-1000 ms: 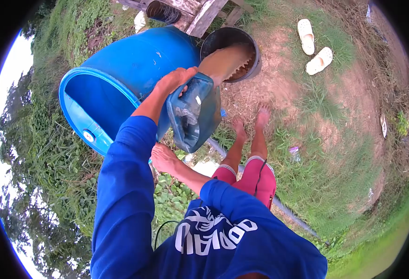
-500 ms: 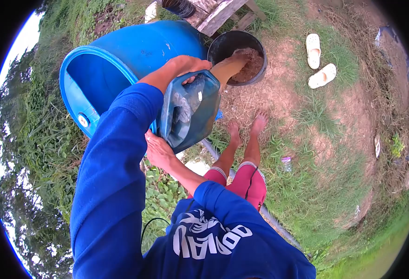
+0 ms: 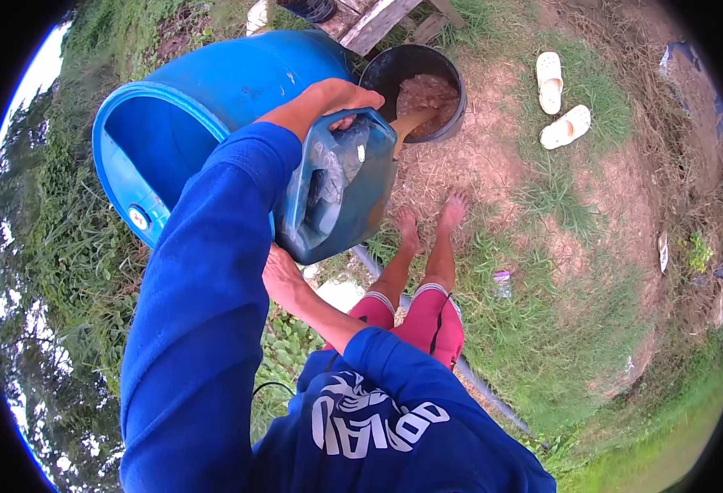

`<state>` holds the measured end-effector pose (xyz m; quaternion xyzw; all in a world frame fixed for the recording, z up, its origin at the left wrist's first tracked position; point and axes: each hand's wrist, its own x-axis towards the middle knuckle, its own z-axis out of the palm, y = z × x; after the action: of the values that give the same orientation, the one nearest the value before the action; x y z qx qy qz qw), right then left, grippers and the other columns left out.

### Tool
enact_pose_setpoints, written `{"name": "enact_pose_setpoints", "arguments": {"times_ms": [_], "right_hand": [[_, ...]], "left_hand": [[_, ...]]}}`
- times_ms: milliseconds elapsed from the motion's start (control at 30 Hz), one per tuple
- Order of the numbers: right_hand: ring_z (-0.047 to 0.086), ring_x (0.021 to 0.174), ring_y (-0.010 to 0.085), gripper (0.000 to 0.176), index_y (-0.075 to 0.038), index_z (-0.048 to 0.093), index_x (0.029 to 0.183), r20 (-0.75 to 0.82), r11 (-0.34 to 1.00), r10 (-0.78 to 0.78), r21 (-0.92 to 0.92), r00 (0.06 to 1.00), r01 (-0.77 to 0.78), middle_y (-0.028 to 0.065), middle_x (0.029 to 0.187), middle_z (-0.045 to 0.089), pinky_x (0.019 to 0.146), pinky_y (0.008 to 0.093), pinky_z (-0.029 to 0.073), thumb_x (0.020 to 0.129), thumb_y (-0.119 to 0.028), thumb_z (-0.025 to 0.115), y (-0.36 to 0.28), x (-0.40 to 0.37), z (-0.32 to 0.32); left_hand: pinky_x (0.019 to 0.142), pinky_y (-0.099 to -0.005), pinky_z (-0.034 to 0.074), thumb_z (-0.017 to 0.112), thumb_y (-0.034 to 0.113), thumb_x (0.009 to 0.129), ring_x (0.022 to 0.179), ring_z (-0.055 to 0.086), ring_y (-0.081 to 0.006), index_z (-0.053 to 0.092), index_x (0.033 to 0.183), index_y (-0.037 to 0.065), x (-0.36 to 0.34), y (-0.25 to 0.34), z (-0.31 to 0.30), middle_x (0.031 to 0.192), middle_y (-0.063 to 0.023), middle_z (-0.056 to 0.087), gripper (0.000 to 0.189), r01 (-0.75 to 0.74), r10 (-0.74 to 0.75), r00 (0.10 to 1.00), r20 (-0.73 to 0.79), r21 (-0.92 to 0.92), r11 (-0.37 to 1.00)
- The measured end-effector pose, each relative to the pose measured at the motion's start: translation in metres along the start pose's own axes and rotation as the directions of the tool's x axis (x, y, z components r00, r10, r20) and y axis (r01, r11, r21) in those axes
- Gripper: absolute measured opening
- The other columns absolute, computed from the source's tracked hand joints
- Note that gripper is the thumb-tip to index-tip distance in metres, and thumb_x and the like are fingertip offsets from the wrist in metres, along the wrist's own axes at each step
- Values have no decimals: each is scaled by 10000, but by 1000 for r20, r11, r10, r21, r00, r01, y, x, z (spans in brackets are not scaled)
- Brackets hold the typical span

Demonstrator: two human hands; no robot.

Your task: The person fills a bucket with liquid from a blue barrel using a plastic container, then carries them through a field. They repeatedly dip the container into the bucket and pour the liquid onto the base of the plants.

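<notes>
A translucent blue jerry can (image 3: 345, 189) is tilted in front of me, and brown water (image 3: 415, 123) runs from its mouth into a black bucket (image 3: 456, 123). My left hand (image 3: 341, 100) is closed over the upper end of the can, near its mouth. Under the lower end, my right hand (image 3: 283, 278) supports the can; its fingertips are partly hidden behind it. Murky, frothy brown liquid lies inside the bucket.
A big blue barrel (image 3: 254, 70) lies on its side, its open end facing left. Behind the bucket stands a wooden bench (image 3: 378, 29). Two pale clogs (image 3: 565, 127) rest on the grass at right. A grey pipe (image 3: 493, 398) runs past my bare feet (image 3: 453, 207).
The stream of brown water has become thinner. The can and both hands have shifted slightly right in view, while the barrel and bucket appear a little further left.
</notes>
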<state>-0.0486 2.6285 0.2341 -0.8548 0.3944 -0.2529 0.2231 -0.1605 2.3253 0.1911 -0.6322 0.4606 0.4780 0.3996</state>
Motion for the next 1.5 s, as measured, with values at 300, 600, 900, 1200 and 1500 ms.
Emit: {"name": "enact_pose_setpoints", "arguments": {"times_ms": [300,600,900,1200,1500], "right_hand": [[383,1312,223,451,-8,514,1269,69,995,6,-97,998,1,82,1289,515,1169,400,94,879,-213,420,7,-7,-24],[419,1281,269,491,33,540,1227,100,998,-37,-38,994,41,142,1265,534,1165,415,147,809,-221,497,16,-14,-37],[445,1246,292,520,11,541,1218,143,991,-64,129,988,46,147,1257,536,1144,401,186,727,-151,599,18,-7,-35],[453,1185,322,358,71,569,1025,-65,977,-72,197,995,83,190,1113,538,1115,420,243,708,-95,572,16,10,-38],[462,1189,312,465,39,569,1129,74,971,21,235,997,-38,177,1154,547,1104,427,259,780,-267,593,7,11,-46]], "left_hand": [[429,-350,371,408,529,851,394,435,-188,484,594,77,-10,9,-5,546,-58,462,526,2,-1,1000,16,-71,998],[397,-327,394,456,618,851,417,507,-176,563,696,-29,-102,-21,5,562,-72,484,673,-399,299,849,-435,-158,903],[335,-241,346,459,503,930,345,391,-107,445,688,109,-356,-111,8,465,-10,418,462,-713,5,646,-763,-601,361],[310,-217,366,399,445,978,342,405,-107,477,751,84,-464,-255,38,478,-15,431,434,-903,-189,339,-922,-375,208],[452,-270,408,578,415,846,562,527,-117,538,841,58,-192,-303,1,656,-29,508,360,-702,76,629,-774,-523,484]]}}
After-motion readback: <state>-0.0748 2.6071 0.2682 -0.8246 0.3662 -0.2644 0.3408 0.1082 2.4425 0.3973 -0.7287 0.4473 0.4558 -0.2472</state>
